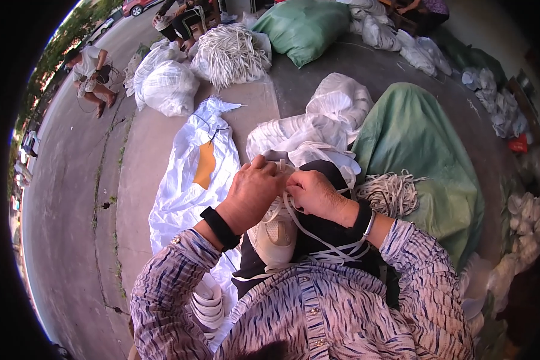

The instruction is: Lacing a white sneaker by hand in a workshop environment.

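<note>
A cream sneaker [272, 241] rests on my dark-clad lap, toe toward me. My left hand [257, 191] is closed over its lacing area, the fingers pinching a white shoelace near the eyelets. Beside it, almost touching, my right hand [319, 195] pinches the shoelace [306, 230] too; the exact grip points are hidden by my fingers. Loose lace trails from there across my lap below the right wrist. A bundle of off-white laces [391, 195] lies just right of my right hand, on a green sack [423, 144].
A white woven sack [183, 198] with an orange patch lies to the left; stacked white curved pieces [208, 309] sit near my left elbow. Ahead are clear bags of white goods [306, 129], a lace-filled bag [231, 57] and another green sack [303, 27]. Other people sit farther off.
</note>
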`<state>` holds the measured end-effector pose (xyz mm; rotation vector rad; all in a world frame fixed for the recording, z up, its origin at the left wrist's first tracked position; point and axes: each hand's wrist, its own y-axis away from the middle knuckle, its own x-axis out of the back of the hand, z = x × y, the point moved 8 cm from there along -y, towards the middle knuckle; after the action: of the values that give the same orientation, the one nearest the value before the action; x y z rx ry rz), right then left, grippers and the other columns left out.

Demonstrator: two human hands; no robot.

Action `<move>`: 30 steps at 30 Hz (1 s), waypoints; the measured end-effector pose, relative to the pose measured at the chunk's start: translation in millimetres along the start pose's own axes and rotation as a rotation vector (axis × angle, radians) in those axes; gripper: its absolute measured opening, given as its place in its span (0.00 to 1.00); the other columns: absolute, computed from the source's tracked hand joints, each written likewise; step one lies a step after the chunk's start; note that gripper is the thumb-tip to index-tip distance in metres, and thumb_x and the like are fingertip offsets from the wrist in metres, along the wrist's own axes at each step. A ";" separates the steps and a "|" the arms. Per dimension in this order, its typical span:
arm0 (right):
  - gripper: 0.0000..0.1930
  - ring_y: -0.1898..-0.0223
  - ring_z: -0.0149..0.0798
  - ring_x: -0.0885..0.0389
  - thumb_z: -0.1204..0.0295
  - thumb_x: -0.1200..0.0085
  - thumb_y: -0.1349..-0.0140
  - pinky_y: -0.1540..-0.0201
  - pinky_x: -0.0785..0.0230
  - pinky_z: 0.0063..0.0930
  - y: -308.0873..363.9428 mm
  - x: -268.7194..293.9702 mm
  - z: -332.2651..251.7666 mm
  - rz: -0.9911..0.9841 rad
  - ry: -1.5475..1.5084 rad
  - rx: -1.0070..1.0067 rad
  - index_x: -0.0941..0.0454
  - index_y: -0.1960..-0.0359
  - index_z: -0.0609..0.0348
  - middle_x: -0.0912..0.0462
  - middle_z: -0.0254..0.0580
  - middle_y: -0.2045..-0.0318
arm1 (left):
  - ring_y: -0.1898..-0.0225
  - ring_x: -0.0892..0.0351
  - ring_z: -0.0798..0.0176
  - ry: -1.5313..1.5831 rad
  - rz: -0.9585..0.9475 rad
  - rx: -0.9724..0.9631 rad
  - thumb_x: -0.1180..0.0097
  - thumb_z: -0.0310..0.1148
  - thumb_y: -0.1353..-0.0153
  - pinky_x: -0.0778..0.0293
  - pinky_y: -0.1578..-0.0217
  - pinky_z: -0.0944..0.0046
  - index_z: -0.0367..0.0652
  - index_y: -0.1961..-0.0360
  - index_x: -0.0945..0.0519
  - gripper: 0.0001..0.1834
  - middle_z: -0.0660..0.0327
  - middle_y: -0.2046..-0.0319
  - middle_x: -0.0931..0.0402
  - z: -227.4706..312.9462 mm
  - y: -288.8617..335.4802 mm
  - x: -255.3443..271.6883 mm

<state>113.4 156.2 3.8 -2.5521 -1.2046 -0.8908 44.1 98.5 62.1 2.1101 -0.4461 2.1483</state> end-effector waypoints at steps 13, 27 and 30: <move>0.12 0.69 0.50 0.21 0.66 0.47 0.45 0.67 0.29 0.41 33.8 34.4 -35.6 0.253 0.404 0.307 0.24 0.76 0.63 0.22 0.49 0.74 | 0.59 0.30 0.56 0.030 0.128 -0.022 0.46 0.27 0.54 0.31 0.59 0.60 0.37 0.65 0.27 0.12 0.58 0.68 0.30 -3.8 8.0 13.7; 0.06 0.75 0.47 0.22 0.74 0.47 0.46 0.71 0.32 0.35 54.6 74.3 43.1 0.169 0.064 0.110 0.29 0.73 0.63 0.23 0.48 0.79 | 0.83 0.35 0.76 1.897 0.439 0.605 0.54 0.37 0.34 0.24 0.78 0.71 0.46 0.65 0.31 0.07 0.70 0.82 0.36 -106.1 37.4 -39.8; 0.04 0.81 0.27 0.26 0.76 0.47 0.46 0.78 0.34 0.24 104.0 133.4 116.1 0.193 -0.032 -0.260 0.28 0.74 0.62 0.25 0.35 0.83 | 0.86 0.39 0.75 1.662 0.938 0.974 0.58 0.33 0.34 0.21 0.65 0.58 0.45 0.71 0.33 0.08 0.70 0.84 0.39 -235.4 131.1 -26.9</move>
<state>308.3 220.0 -2.0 -2.8354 -0.8795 -1.0233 -216.8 41.8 17.6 -0.8211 -0.0972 3.9319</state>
